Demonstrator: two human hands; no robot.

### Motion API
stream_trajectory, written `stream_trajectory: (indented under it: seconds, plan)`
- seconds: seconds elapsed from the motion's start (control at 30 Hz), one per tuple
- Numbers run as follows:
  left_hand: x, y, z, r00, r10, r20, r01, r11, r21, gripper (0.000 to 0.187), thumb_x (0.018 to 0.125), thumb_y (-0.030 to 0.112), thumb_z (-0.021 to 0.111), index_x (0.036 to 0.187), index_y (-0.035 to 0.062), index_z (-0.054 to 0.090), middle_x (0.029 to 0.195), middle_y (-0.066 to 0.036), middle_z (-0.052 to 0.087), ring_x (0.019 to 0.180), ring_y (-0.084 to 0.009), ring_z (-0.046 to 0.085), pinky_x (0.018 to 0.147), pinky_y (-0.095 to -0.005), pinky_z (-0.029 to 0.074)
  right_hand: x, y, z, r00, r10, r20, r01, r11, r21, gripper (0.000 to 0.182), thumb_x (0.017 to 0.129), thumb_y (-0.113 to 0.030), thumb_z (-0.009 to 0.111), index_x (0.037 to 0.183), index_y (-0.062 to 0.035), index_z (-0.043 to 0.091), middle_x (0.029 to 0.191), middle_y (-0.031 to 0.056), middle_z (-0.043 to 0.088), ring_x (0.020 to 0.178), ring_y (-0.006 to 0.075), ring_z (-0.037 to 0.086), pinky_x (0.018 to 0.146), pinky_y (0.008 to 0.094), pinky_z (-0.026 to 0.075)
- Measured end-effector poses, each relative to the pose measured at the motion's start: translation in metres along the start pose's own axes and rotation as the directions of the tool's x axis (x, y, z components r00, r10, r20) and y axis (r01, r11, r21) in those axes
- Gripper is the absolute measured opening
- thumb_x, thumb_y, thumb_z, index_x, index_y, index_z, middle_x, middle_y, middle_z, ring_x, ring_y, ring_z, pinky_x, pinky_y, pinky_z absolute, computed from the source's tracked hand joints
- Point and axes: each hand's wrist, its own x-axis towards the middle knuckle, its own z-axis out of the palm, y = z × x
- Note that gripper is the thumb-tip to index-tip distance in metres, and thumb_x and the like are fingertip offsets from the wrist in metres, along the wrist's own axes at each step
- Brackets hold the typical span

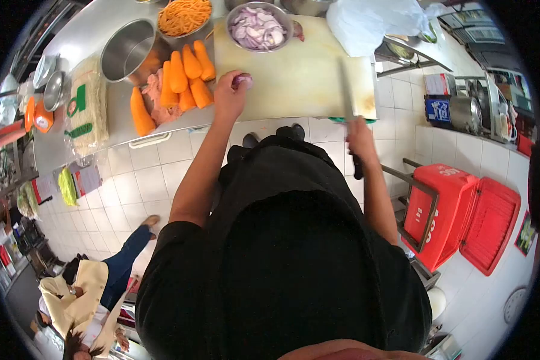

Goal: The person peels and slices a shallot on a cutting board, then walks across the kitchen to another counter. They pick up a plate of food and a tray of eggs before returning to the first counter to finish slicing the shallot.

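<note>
My left hand [228, 95] is closed around a piece of red onion [242, 80] at the left edge of the cutting board [288, 90]. In my right hand [360, 141] is the dark handle of a kitchen knife [345, 90]. Its blade points away from me over the right part of the board. A metal bowl of sliced red onion [258, 28] stands at the board's far side, with another onion [298, 32] partly hidden beside it. Several peeled carrots [177, 72] lie left of my left hand, some on a pinkish heap [156, 99].
Left of the board are an empty metal pot [129, 51], a bowl of shredded carrot [185, 17] and packaged noodles [87, 108]. A white plastic bag [366, 27] covers the far right corner. A red cooler [441, 210] stands open at right. Behind, at left, is another person [90, 288].
</note>
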Motion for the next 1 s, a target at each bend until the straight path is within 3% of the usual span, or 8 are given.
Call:
stream_trajectory:
  seconds: [0.07,0.1,0.17,0.27,0.37,0.47,0.7,1.0]
  plan:
    - [0.0,-0.002,-0.002,0.999,-0.022,-0.031,0.023,0.999,0.028,0.026,0.084,0.009,0.067,0.108,0.0025,0.064,0.1,-0.012,0.067,0.088,-0.0199,0.065,0.078,-0.0317,0.052,-0.001,0.008,-0.016,0.989,-0.046,-0.142,0.034,0.996,-0.082,0.024,0.099,-0.024,0.042,0.105,-0.0007,0.044,0.07,0.0285,0.062,0.056,0.0421,0.063,0.049,0.0486,0.051]
    - [-0.001,-0.003,-0.002,0.998,-0.031,-0.045,0.033,0.999,0.04,0.025,0.084,0.008,0.067,0.109,0.0024,0.064,0.102,-0.011,0.068,0.088,-0.0183,0.065,0.078,-0.0316,0.053,0.0,0.017,-0.023,0.992,0.055,-0.111,-0.066,0.993,-0.096,0.022,0.098,-0.021,0.045,0.109,-0.0025,0.044,0.074,0.0308,0.063,0.065,0.0459,0.064,0.055,0.053,0.051]
    - [-0.003,0.003,-0.004,0.998,-0.024,-0.053,0.028,0.996,0.089,0.025,0.084,0.009,0.067,0.108,0.0024,0.064,0.099,-0.01,0.067,0.088,-0.0184,0.064,0.078,-0.0315,0.053,-0.008,0.015,-0.018,0.982,-0.171,-0.084,0.141,0.948,-0.287,0.034,0.097,-0.019,0.048,0.129,-0.009,0.042,0.077,0.0324,0.062,0.071,0.0489,0.062,0.062,0.0562,0.049]
    - [0.001,0.0,-0.005,0.996,0.061,-0.069,-0.05,0.987,0.151,0.025,0.084,0.01,0.068,0.107,0.0024,0.065,0.096,-0.01,0.066,0.085,-0.0186,0.064,0.077,-0.0311,0.053,-0.039,-0.029,-0.001,0.953,-0.276,0.125,0.301,0.912,-0.279,0.066,0.095,-0.016,0.05,0.151,-0.0283,0.019,0.076,0.0317,0.061,0.073,0.0499,0.061,0.065,0.0566,0.047]
    - [0.0,0.0,-0.005,0.997,0.035,-0.067,-0.027,0.992,0.124,0.027,0.082,0.01,0.07,0.107,0.0022,0.064,0.096,-0.01,0.065,0.082,-0.019,0.064,0.075,-0.0306,0.053,-0.049,-0.064,0.022,0.854,-0.459,0.247,0.513,0.822,-0.247,0.064,0.095,-0.013,0.048,0.151,-0.0288,0.022,0.076,0.0285,0.063,0.074,0.0471,0.062,0.067,0.055,0.048]
    - [-0.007,0.004,-0.008,0.996,-0.01,-0.083,0.016,0.997,0.073,0.03,0.08,0.01,0.072,0.107,0.0022,0.064,0.096,-0.011,0.064,0.08,-0.0192,0.064,0.074,-0.0305,0.053,-0.05,-0.094,0.028,0.818,-0.473,0.327,0.567,0.758,-0.321,0.064,0.095,-0.014,0.048,0.151,-0.0287,0.021,0.078,0.0274,0.065,0.074,0.0454,0.063,0.069,0.0546,0.048]
    - [-0.015,0.019,-0.014,0.984,-0.02,-0.177,0.039,0.994,0.106,0.023,0.077,0.013,0.073,0.094,0.0031,0.063,0.081,-0.01,0.059,0.075,-0.0244,0.058,0.069,-0.0357,0.05,-0.046,-0.117,0.033,0.814,-0.43,0.39,0.569,0.725,-0.389,0.065,0.093,-0.011,0.046,0.151,-0.0263,0.021,0.078,0.0275,0.065,0.075,0.0444,0.064,0.07,0.0546,0.048]
    - [-0.009,0.013,-0.017,0.992,-0.004,-0.122,0.022,0.989,0.145,0.021,0.076,0.011,0.071,0.092,0.002,0.062,0.085,-0.012,0.059,0.077,-0.0269,0.059,0.07,-0.0367,0.05,-0.052,-0.138,0.037,0.818,-0.384,0.428,0.563,0.682,-0.466,0.065,0.091,-0.008,0.044,0.15,-0.0265,0.025,0.082,0.0274,0.065,0.077,0.0438,0.064,0.071,0.054,0.048]
